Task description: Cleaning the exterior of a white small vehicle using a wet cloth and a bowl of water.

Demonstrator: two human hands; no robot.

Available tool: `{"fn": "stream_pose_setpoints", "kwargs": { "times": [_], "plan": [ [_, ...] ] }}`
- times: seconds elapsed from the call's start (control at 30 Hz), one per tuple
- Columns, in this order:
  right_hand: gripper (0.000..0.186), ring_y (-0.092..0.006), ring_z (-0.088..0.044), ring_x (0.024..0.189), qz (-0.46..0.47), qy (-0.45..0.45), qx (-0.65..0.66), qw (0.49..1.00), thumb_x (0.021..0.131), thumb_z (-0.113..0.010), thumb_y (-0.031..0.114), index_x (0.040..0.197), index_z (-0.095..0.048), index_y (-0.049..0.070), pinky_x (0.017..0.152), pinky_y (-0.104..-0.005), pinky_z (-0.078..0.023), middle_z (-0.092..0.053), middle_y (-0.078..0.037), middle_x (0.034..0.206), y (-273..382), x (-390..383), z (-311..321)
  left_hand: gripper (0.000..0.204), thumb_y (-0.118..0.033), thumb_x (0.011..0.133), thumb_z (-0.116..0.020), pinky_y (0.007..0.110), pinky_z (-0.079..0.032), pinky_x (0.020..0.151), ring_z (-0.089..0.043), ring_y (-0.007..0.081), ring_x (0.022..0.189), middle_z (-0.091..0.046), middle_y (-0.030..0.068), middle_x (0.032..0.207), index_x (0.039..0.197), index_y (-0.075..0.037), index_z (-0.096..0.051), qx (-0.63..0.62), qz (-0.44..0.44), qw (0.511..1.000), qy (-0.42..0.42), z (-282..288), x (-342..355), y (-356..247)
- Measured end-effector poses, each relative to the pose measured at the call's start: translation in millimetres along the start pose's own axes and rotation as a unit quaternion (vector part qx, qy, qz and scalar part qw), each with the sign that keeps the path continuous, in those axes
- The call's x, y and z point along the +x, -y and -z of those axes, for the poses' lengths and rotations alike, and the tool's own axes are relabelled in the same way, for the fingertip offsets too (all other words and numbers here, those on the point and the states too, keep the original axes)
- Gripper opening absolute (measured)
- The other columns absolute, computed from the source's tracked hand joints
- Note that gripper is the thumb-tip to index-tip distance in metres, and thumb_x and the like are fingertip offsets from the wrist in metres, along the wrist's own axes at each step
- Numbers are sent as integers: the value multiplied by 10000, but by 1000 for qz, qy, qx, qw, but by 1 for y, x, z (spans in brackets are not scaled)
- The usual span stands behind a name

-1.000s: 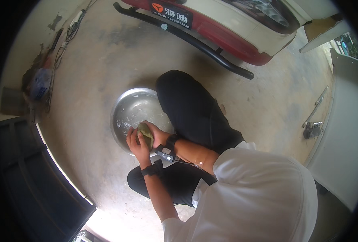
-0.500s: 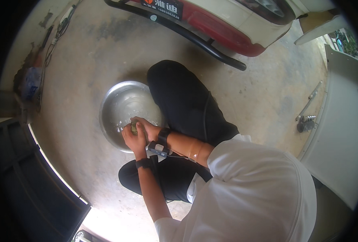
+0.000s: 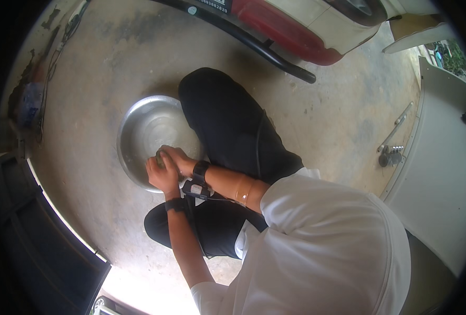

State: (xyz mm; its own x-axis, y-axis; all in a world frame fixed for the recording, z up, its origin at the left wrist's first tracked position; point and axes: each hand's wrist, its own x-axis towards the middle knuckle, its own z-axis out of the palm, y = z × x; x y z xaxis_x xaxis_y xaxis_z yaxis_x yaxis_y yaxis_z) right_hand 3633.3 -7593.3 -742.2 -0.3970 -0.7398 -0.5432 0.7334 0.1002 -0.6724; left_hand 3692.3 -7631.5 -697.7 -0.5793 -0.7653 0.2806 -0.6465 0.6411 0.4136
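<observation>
A round silver metal basin [image 3: 124, 152] stands on the floor with shallow, cloudy liquid in it. Over its near side, both my hands are closed together round a small greenish-brown lump [image 3: 160, 159], mostly covered by the fingers, so its kind is unclear. My left hand [image 3: 162, 174] wraps it from the near side. Against its far side presses my right hand [image 3: 179, 159]. Black bands circle both wrists, and a small black box [image 3: 196, 189] on a cord hangs by the right one.
My bent knee in black trousers [image 3: 217, 110] borders the basin's right side. Beyond it a black bumper bar [image 3: 243, 38] runs along a red and white vehicle [image 3: 288, 29]. A pale panel [image 3: 435, 152] leans at right, beside metal parts [image 3: 390, 156]. Dark panelling [image 3: 44, 236] stands at left.
The whole view has shifted, so the basin and hands appear farther left and slightly higher. White flecks or foam beside the hands no longer show. Both hands remain closed round the lump.
</observation>
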Motion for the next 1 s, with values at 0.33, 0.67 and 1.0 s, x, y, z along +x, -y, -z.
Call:
{"fn": "stream_pose_setpoints", "kwargs": {
  "times": [0.33, 0.67, 1.0],
  "plan": [
    [349, -132, -525, 686, -84, -79, 27, 993, 835, -508, 298, 810, -613, -34, 614, -325, -412, -590, -77, 727, 14, -9, -8, 275, -262, 789, -589, 444, -434, 572, -558, 371, 664, -567, 172, 719, 691, -15, -520, 5, -13, 1000, -10, 3, 6, 7],
    [359, -224, -621, 752, -46, -164, -195, 966, 814, -505, 255, 793, -610, -87, 640, -361, -448, -648, -197, 813, 6, 13, -5, 360, -269, 834, -583, 419, -403, 859, -505, 364, 1016, -533, 222, 1057, 1051, 17, -553, -118, 76, 989, 37, -6, -3, 19],
    [422, -174, -521, 1039, 67, 88, 112, 988, 804, -631, 136, 1171, -455, 22, 882, -291, -430, -530, -78, 1129, 44, -57, -3, 500, -355, 812, -580, 491, -233, 1040, -276, 379, 1282, -372, 155, 1350, 1251, -127, -505, -48, -176, 975, 123, 44, -17, 5]
  ]
}}
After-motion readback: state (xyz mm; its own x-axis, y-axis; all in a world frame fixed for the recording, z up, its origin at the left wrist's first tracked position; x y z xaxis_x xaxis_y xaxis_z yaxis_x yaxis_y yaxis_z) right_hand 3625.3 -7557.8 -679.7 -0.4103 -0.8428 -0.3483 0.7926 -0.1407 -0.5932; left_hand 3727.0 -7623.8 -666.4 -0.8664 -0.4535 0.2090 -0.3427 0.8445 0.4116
